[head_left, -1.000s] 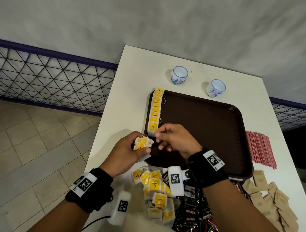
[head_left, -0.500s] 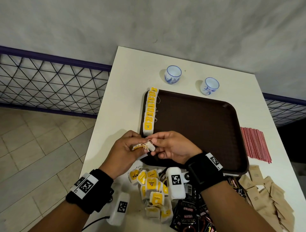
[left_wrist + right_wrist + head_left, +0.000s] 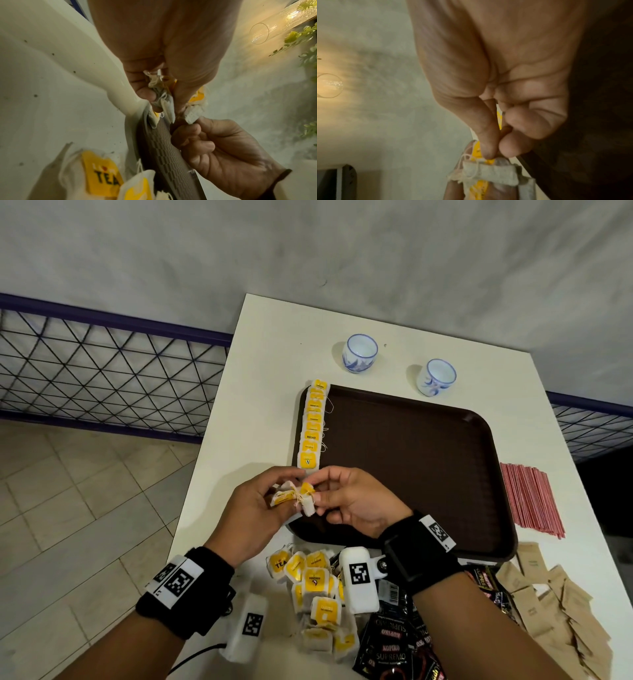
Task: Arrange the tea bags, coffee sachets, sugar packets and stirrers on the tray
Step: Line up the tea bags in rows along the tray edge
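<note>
A brown tray (image 3: pixel 411 460) lies on the white table (image 3: pixel 274 344) with a row of yellow-tagged tea bags (image 3: pixel 312 429) along its left edge. Over the tray's near left corner my left hand (image 3: pixel 270 501) holds a small bunch of tea bags (image 3: pixel 286 496) tangled by their strings. My right hand (image 3: pixel 322 498) pinches one tea bag (image 3: pixel 307 504) of that bunch. In the left wrist view the held tea bags (image 3: pixel 167 106) hang between my left fingers, and the right hand (image 3: pixel 197 121) pinches the end one. In the right wrist view thumb and finger pinch a tea bag (image 3: pixel 489 171).
A loose pile of tea bags (image 3: pixel 317 594) lies on the table in front of the tray, black coffee sachets (image 3: pixel 390 645) right of it, brown sugar packets (image 3: pixel 555 611) at the near right. Red stirrers (image 3: pixel 529 498) lie right of the tray. Two blue-and-white cups (image 3: pixel 359 352) stand behind it.
Both hands have drawn back from the end of the tea bag row toward me. The right hand now pinches a tea bag in the bunch that the left hand holds.
</note>
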{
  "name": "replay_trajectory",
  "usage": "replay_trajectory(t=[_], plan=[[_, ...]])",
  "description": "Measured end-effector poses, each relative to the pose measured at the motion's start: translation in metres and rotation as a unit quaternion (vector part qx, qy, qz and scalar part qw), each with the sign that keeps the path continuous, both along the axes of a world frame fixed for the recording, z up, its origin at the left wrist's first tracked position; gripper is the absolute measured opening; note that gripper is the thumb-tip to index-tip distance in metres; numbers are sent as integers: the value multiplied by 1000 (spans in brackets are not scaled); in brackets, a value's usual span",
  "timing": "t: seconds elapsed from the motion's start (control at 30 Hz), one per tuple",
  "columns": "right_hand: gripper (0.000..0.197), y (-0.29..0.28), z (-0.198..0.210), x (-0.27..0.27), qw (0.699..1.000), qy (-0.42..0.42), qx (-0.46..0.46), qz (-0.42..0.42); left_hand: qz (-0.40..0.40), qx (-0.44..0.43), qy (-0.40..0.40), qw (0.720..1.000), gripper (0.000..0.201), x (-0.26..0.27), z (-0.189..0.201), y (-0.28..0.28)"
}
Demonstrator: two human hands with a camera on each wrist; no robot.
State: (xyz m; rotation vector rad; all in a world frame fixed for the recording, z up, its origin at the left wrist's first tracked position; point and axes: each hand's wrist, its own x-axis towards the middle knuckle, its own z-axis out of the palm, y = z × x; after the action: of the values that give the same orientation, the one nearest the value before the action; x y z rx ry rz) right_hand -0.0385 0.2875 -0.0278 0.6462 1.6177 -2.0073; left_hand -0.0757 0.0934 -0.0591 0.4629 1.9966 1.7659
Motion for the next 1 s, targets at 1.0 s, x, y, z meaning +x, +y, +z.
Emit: replay_trajectory(t=[1.0], plan=[[11, 29, 8, -15, 975, 66, 213, -20, 47, -61, -21, 997, 18, -3, -9, -18]])
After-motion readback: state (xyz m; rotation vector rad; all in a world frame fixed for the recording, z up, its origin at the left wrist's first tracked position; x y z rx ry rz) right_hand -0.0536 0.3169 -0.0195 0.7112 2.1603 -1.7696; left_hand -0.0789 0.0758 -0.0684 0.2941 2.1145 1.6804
